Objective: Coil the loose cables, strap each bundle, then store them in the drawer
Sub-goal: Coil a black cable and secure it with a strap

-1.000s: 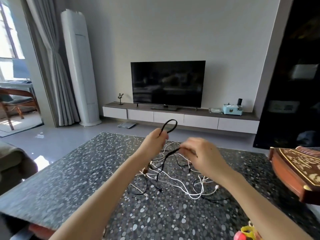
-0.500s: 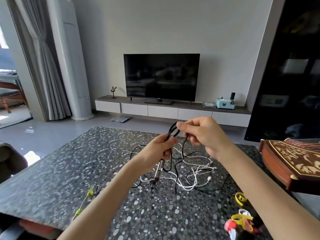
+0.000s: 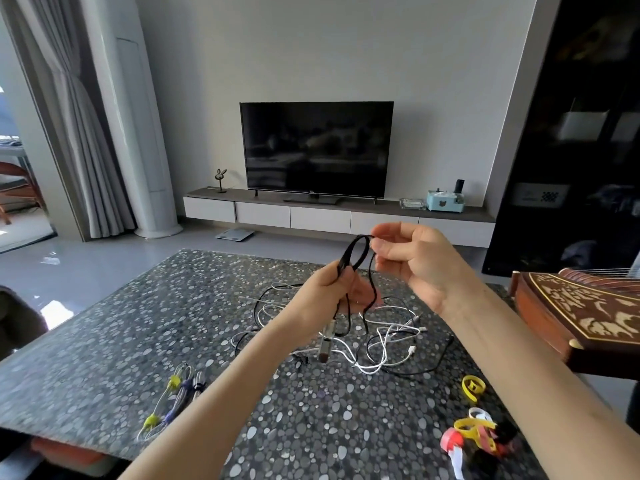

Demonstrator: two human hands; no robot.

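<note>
1. The left hand (image 3: 322,296) is raised above the desk (image 3: 121,334), its fingers curled round the gathered turns of a black cable (image 3: 347,252). This pins the base of the coil, so the loop standing above the fist keeps its shape.
2. The right hand (image 3: 415,261) pinches the same cable at the top of that loop between thumb and forefinger, its other fingers loosely bent. It seems to be feeding the next turn into the left grip.
3. The cable's free length drops from both hands towards the desk, and a plug (image 3: 325,344) dangles below the left fist, so the coil looks only partly wound.
4. The remaining loose cables (image 3: 398,330), white and black, lie tangled on the desk just beyond the hands, still to be sorted.
5. Finished bundles (image 3: 180,389) with yellow and dark ties lie near left, kept apart from the tangle.
6. Spare straps (image 3: 474,433) sit near right, within easy reach of the right hand for binding this coil.
7. Which drawer is meant cannot be told.
</note>
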